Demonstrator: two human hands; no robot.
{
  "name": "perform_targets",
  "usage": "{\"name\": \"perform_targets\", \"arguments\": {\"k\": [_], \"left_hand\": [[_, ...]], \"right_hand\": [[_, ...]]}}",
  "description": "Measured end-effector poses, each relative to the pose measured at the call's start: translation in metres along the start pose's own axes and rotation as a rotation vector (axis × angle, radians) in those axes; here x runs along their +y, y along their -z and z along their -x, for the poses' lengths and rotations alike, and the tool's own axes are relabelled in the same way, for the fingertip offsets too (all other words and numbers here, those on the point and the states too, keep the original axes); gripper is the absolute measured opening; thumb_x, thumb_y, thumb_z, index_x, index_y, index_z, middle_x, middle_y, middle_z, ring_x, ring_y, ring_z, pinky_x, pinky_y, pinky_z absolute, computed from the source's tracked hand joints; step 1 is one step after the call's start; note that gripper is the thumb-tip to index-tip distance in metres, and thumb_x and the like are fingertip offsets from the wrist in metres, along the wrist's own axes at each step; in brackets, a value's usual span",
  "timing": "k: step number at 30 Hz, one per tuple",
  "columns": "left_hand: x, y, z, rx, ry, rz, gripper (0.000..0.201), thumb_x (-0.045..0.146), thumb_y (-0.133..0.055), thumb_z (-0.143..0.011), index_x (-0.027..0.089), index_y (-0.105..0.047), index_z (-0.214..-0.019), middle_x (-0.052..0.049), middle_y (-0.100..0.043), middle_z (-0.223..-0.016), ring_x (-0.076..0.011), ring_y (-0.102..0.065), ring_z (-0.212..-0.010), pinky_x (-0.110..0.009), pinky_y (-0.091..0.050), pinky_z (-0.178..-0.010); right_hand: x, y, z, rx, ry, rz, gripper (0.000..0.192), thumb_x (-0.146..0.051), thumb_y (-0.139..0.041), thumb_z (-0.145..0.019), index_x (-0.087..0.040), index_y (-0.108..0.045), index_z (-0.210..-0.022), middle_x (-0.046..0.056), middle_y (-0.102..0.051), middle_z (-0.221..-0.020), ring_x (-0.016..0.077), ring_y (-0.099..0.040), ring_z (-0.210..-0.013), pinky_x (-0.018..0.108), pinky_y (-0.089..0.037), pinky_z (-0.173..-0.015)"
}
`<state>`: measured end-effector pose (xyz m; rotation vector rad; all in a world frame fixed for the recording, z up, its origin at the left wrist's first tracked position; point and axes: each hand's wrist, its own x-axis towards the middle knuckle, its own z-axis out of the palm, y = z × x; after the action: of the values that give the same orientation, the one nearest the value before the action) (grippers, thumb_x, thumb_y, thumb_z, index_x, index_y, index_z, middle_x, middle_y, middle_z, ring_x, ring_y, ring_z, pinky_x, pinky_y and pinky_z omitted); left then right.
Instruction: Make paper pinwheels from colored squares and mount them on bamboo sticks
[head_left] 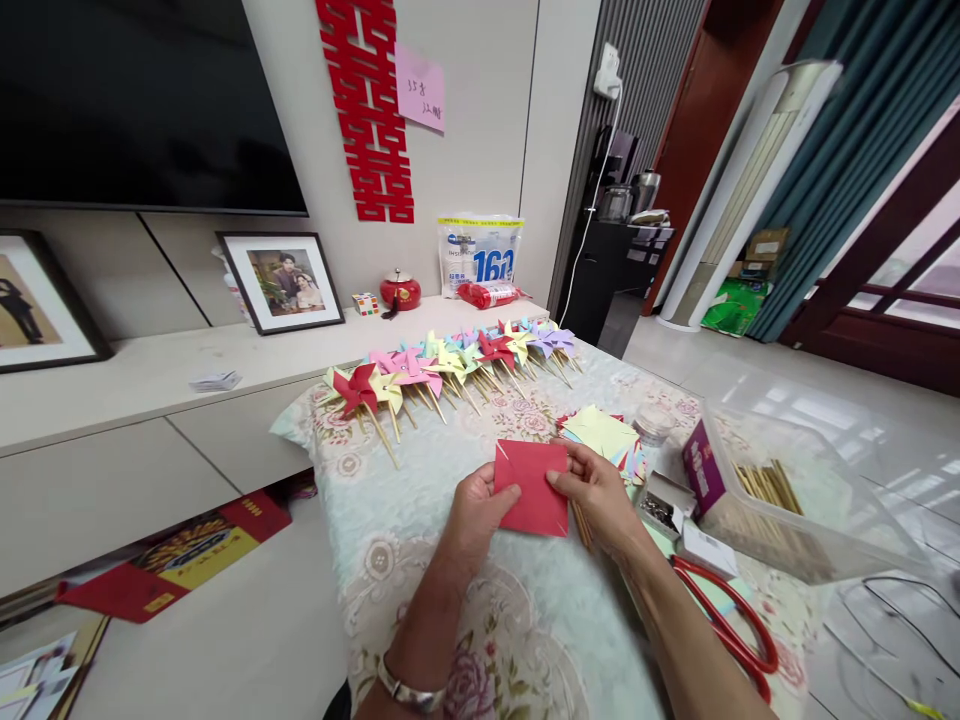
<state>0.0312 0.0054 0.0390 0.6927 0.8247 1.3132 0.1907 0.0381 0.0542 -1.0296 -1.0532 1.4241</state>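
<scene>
A square of red paper (531,500) with slits cut in from its corners is held up over the table. My left hand (480,505) pinches its left edge, thumb on top. On the opposite edge, my right hand (596,490) grips it with thumb and fingers. Beyond my right hand lies a stack of cut paper squares (600,432), a pale yellow one on top. Thin wooden sticks (581,525) lie below that hand. Farther back, finished paper pinwheels (405,370) on sticks lie in a row.
At the right, a clear plastic bin (795,545) holds many sticks. Close to it are a small box of metal pins (664,505), a round clear container (654,425) and red-handled scissors (731,620). A white cabinet (150,390) borders the table's far left side.
</scene>
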Motion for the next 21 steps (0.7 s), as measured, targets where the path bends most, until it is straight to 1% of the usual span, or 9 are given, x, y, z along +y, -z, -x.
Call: {"name": "perform_targets", "arguments": {"k": [3,6,8,11,13,15,18,21], "left_hand": [[0.0013,-0.0001,0.0009,-0.001,-0.012,-0.019,0.051,0.032,-0.088,-0.062,0.01,-0.072,-0.105,-0.014,-0.08,-0.095,-0.0265,-0.075,-0.081,-0.034,-0.058,-0.073],[0.0017,0.0023,0.0002,0.017,-0.021,-0.081,0.051,0.037,-0.085,-0.066,0.009,-0.071,-0.106,-0.014,-0.08,-0.093,-0.0222,-0.073,-0.07,-0.029,-0.057,-0.06],[0.0013,0.0041,-0.0005,0.021,-0.026,-0.119,0.05,0.039,-0.084,-0.069,0.009,-0.071,-0.106,-0.013,-0.079,-0.09,-0.02,-0.071,-0.065,-0.027,-0.055,-0.054],[-0.0005,0.0061,-0.0021,0.035,-0.049,-0.145,0.046,0.038,-0.083,-0.069,0.009,-0.07,-0.102,-0.011,-0.079,-0.085,-0.0173,-0.068,-0.06,-0.025,-0.054,-0.051],[-0.0019,0.0071,-0.0036,0.059,-0.068,-0.161,0.042,0.037,-0.082,-0.07,0.009,-0.07,-0.099,-0.01,-0.078,-0.082,-0.0155,-0.066,-0.056,-0.024,-0.053,-0.048],[-0.0032,0.0081,-0.0049,0.083,-0.086,-0.177,0.04,0.036,-0.081,-0.07,0.01,-0.069,-0.098,-0.009,-0.078,-0.08,-0.0148,-0.064,-0.055,-0.024,-0.052,-0.047],[-0.004,0.0092,-0.0059,0.118,-0.097,-0.192,0.038,0.036,-0.081,-0.069,0.011,-0.069,-0.096,-0.008,-0.077,-0.078,-0.0151,-0.064,-0.054,-0.024,-0.052,-0.047],[-0.0031,0.009,-0.0054,0.144,-0.086,-0.186,0.038,0.036,-0.081,-0.067,0.011,-0.07,-0.094,-0.007,-0.077,-0.076,-0.0151,-0.064,-0.053,-0.024,-0.052,-0.046]], "right_hand": [[0.0006,-0.0005,-0.0015,0.022,0.013,-0.049,0.049,-0.027,-0.089,-0.053,-0.021,-0.071,-0.099,0.003,-0.079,-0.084,0.0217,-0.071,-0.075,0.033,-0.055,-0.07],[-0.0003,-0.0017,-0.0015,0.07,0.041,-0.092,0.043,-0.028,-0.089,-0.054,-0.02,-0.072,-0.093,0.004,-0.079,-0.086,0.0213,-0.071,-0.075,0.032,-0.055,-0.069],[-0.0011,-0.0026,-0.0011,0.087,0.053,-0.101,0.04,-0.029,-0.089,-0.054,-0.02,-0.072,-0.089,0.004,-0.079,-0.085,0.0213,-0.071,-0.074,0.032,-0.055,-0.069],[-0.0018,-0.0036,-0.0002,0.08,0.059,-0.087,0.036,-0.031,-0.09,-0.055,-0.021,-0.072,-0.085,0.004,-0.078,-0.084,0.0219,-0.071,-0.074,0.032,-0.055,-0.067],[-0.002,-0.0042,0.0004,0.052,0.061,-0.074,0.036,-0.032,-0.09,-0.055,-0.021,-0.072,-0.084,0.004,-0.078,-0.085,0.0222,-0.071,-0.075,0.032,-0.055,-0.067],[-0.0017,-0.0048,0.001,0.02,0.069,-0.055,0.036,-0.035,-0.09,-0.057,-0.02,-0.073,-0.085,0.005,-0.079,-0.085,0.0221,-0.071,-0.075,0.032,-0.055,-0.067],[0.001,-0.0055,0.0015,-0.043,0.068,-0.038,0.039,-0.04,-0.087,-0.064,-0.02,-0.074,-0.094,0.005,-0.079,-0.088,0.0229,-0.071,-0.077,0.034,-0.056,-0.071],[0.0067,-0.0052,0.0003,-0.087,0.066,-0.044,0.04,-0.039,-0.086,-0.068,-0.021,-0.073,-0.101,0.005,-0.079,-0.092,0.0231,-0.072,-0.08,0.034,-0.056,-0.075]]}}
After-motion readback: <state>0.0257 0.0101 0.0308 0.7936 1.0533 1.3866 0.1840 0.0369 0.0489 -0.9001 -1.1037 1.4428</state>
